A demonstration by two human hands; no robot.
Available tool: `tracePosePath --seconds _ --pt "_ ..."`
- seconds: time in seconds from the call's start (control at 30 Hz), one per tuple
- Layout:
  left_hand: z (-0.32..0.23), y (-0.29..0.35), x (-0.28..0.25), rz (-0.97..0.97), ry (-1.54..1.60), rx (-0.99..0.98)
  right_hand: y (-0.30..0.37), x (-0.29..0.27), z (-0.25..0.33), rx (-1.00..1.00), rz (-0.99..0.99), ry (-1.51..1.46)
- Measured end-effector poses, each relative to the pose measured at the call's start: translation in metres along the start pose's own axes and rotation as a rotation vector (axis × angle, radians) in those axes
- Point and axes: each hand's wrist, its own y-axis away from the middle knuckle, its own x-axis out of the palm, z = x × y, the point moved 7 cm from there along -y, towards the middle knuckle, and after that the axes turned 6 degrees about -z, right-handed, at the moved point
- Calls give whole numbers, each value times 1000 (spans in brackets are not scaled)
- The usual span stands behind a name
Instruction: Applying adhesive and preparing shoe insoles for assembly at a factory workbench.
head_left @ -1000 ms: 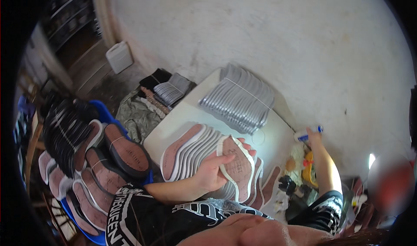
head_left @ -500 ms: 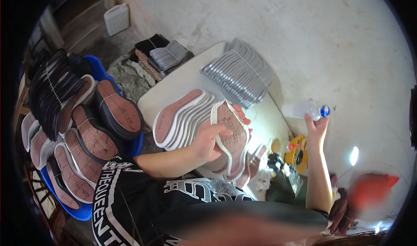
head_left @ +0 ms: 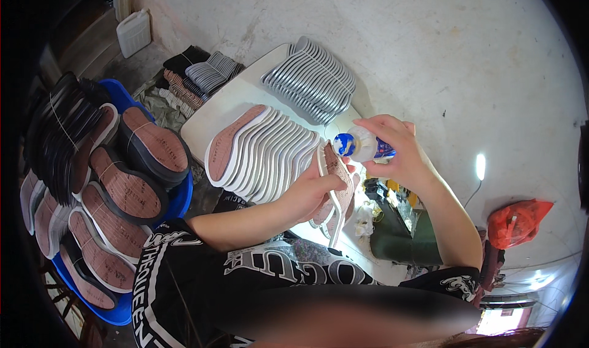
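Observation:
My left hand (head_left: 311, 193) grips a white-edged shoe sole (head_left: 332, 161) with a brown top, its thumb pressed on the top face. The sole is turned nearly on edge, and more soles sit close behind it. In my right hand (head_left: 402, 148) is a clear plastic bottle (head_left: 368, 144), tipped sideways. Its blue and white cap end (head_left: 345, 144) points left, at the upper end of the sole; whether they touch I cannot tell. Left of the hands, a row of white soles (head_left: 264, 158) with brown tops leans together on the pale table (head_left: 199, 127).
A tied bundle of silver-grey strips (head_left: 313, 81) lies at the table's far end. On the left stands a blue basin (head_left: 184, 194) heaped with soles. Folded bundles (head_left: 211, 72) and a white jug (head_left: 133, 34) are beyond. A lamp (head_left: 480, 166) and red bag (head_left: 520, 222) are at right.
My right hand has brought the bottle left and inward to the sole, and it now points left. My left hand has turned the sole from facing up to nearly edge-on. The view has shifted.

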Motion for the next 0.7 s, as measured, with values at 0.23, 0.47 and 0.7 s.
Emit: tracePosePath --seconds 0.23,0.47,0.7 --pt "-1 2 2 -19 -12 3 -2 0 6 -7 63 102" --pt "2 -1 -1 -37 0 -5 -6 0 6 13 92 129" --pt "1 -2 3 -14 -23 -18 -4 -1 1 43 79 121"
